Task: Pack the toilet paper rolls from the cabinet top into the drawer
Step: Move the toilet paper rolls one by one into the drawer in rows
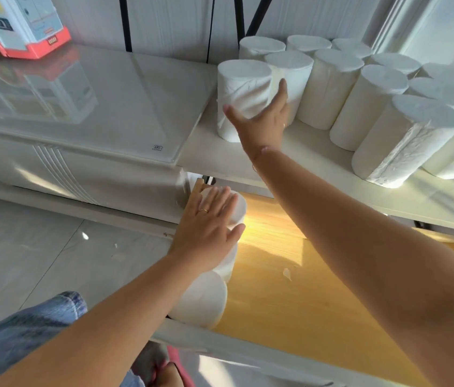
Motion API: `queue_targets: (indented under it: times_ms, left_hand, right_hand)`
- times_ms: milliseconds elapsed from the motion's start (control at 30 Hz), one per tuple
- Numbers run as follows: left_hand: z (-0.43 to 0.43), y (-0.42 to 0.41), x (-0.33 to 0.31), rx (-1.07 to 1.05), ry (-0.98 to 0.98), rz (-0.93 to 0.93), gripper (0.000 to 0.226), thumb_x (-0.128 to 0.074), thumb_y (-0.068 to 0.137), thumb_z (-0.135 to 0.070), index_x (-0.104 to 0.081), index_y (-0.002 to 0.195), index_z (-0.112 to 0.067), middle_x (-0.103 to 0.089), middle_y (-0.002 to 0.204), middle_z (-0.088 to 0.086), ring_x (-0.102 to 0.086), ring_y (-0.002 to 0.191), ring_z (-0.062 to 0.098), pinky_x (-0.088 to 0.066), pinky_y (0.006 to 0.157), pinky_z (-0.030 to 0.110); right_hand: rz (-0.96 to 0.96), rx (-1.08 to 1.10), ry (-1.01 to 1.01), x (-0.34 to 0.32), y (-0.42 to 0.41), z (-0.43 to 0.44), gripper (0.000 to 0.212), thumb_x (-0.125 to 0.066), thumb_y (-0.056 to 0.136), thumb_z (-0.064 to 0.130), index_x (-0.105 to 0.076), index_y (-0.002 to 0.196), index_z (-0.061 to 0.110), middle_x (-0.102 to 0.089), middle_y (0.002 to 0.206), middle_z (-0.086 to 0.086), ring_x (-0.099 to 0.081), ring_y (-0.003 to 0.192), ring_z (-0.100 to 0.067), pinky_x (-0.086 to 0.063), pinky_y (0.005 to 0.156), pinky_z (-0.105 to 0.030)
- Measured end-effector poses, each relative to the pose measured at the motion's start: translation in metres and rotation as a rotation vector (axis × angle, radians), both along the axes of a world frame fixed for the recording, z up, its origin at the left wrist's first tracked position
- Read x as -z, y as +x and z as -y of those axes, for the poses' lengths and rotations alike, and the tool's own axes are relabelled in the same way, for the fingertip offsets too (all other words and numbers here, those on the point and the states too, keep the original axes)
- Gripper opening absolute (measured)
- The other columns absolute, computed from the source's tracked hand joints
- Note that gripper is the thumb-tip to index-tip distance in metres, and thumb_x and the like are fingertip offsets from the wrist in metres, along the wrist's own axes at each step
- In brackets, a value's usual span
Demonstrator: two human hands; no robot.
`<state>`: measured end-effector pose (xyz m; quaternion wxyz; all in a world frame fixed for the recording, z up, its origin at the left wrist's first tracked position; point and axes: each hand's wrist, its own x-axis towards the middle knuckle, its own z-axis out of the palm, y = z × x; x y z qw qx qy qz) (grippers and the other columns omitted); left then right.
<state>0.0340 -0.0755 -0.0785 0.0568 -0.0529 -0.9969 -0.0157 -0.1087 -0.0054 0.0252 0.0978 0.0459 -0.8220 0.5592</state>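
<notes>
Several white toilet paper rolls [365, 104] stand upright on the white cabinet top [290, 160] at the right. My right hand [262, 121] reaches up to the front-left roll [244, 85]; thumb and fingers span its front and right side and grip it. Below, the drawer [276, 303] is pulled out and shows a yellow wooden bottom. A few rolls lie along its left side. My left hand [206, 227] rests flat, fingers straight, on the rearmost roll [238, 208]. Another roll [203, 300] lies at the drawer's front-left corner.
A low white cabinet with a glossy glass top [80, 101] stands to the left, with a toy bus [16, 26] at its back. Grey floor tiles [39, 261] lie lower left. A small paper scrap [286, 273] lies on the drawer bottom. My denim-clad knee [25, 331] is at the bottom left.
</notes>
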Motion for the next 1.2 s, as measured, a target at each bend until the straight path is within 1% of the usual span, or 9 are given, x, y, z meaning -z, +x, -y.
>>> queue_targets:
  times_ms: [267,467,667,800,900,1000,1067,1133,1200]
  left_hand:
    - [0.000,0.001,0.006,-0.023,0.132,-0.032,0.068,-0.017,0.091,-0.056,-0.022,0.148,-0.018,-0.019,0.157,0.002,-0.010,0.145,0.019,-0.005,0.116,0.039]
    - [-0.001,0.003,0.005,-0.016,0.119,-0.031,0.069,-0.016,0.090,-0.056,-0.022,0.148,-0.018,-0.018,0.157,0.002,-0.011,0.145,0.020,-0.006,0.116,0.039]
    - [-0.002,0.002,0.007,-0.016,0.078,-0.010,0.069,-0.009,0.090,-0.056,-0.014,0.149,-0.018,-0.012,0.159,0.002,-0.006,0.145,0.020,-0.003,0.117,0.040]
    - [-0.003,0.003,0.007,-0.018,0.038,-0.014,0.069,-0.008,0.092,-0.055,-0.015,0.149,-0.017,-0.014,0.158,0.003,-0.009,0.145,0.021,-0.006,0.117,0.042]
    - [-0.003,0.002,0.009,-0.031,0.043,-0.002,0.067,-0.002,0.092,-0.054,-0.006,0.149,-0.020,-0.008,0.159,0.000,-0.001,0.146,0.018,0.003,0.117,0.040]
    - [-0.004,0.001,0.004,-0.021,-0.014,-0.007,0.067,0.000,0.092,-0.050,-0.014,0.149,-0.017,-0.016,0.158,0.005,-0.009,0.145,0.022,0.001,0.117,0.045]
    - [-0.004,0.002,0.000,-0.001,-0.042,-0.013,0.067,-0.003,0.093,-0.049,-0.021,0.147,-0.013,-0.022,0.156,0.008,-0.014,0.144,0.023,-0.002,0.117,0.048]
    - [-0.004,0.002,0.001,-0.015,0.009,-0.001,0.066,-0.005,0.093,-0.050,-0.018,0.148,-0.016,-0.016,0.158,0.005,-0.008,0.145,0.020,0.004,0.117,0.041]
    - [-0.004,0.003,0.001,-0.030,0.070,-0.004,0.068,-0.007,0.091,-0.053,-0.018,0.148,-0.018,-0.014,0.158,0.003,-0.006,0.145,0.018,0.005,0.115,0.035]
  right_hand:
    - [0.037,0.293,0.013,0.005,-0.034,0.052,0.114,-0.075,0.064,0.051,-0.009,0.152,0.023,-0.035,0.142,-0.008,-0.041,0.129,-0.028,-0.029,0.112,-0.045]
    - [0.007,0.310,0.053,0.005,-0.041,0.047,0.106,-0.073,0.061,0.047,-0.019,0.148,0.019,-0.042,0.133,-0.009,-0.045,0.123,-0.032,-0.034,0.107,-0.044]
    - [-0.115,0.094,0.057,0.007,-0.002,-0.002,0.099,-0.077,0.065,0.040,-0.026,0.143,0.007,-0.042,0.133,-0.012,-0.038,0.128,-0.030,-0.033,0.107,-0.035]
    - [-0.154,-0.106,0.007,0.011,0.059,-0.062,0.093,-0.083,0.067,0.035,-0.030,0.138,0.008,-0.041,0.135,-0.008,-0.041,0.129,-0.022,-0.038,0.109,-0.039]
    - [-0.097,-0.216,-0.031,0.013,0.100,-0.109,0.094,-0.081,0.065,0.044,-0.026,0.138,0.021,-0.043,0.134,0.007,-0.044,0.126,-0.005,-0.044,0.104,-0.024]
    - [-0.010,-0.292,-0.017,0.029,0.127,-0.141,0.092,-0.080,0.060,0.050,-0.030,0.133,0.030,-0.046,0.129,0.018,-0.045,0.121,0.008,-0.042,0.096,-0.008]
    - [0.084,-0.317,0.043,0.053,0.136,-0.151,0.092,-0.084,0.059,0.043,-0.030,0.132,0.032,-0.047,0.129,0.016,-0.045,0.120,0.007,-0.041,0.097,-0.009]
    - [0.162,-0.314,0.107,0.081,0.140,-0.154,0.093,-0.087,0.062,0.030,-0.029,0.133,0.029,-0.048,0.129,0.009,-0.048,0.117,-0.002,-0.041,0.096,-0.008]
    - [0.200,-0.300,0.189,0.100,0.138,-0.153,0.096,-0.087,0.061,0.030,-0.028,0.137,0.025,-0.046,0.130,0.004,-0.047,0.117,-0.009,-0.038,0.088,-0.005]
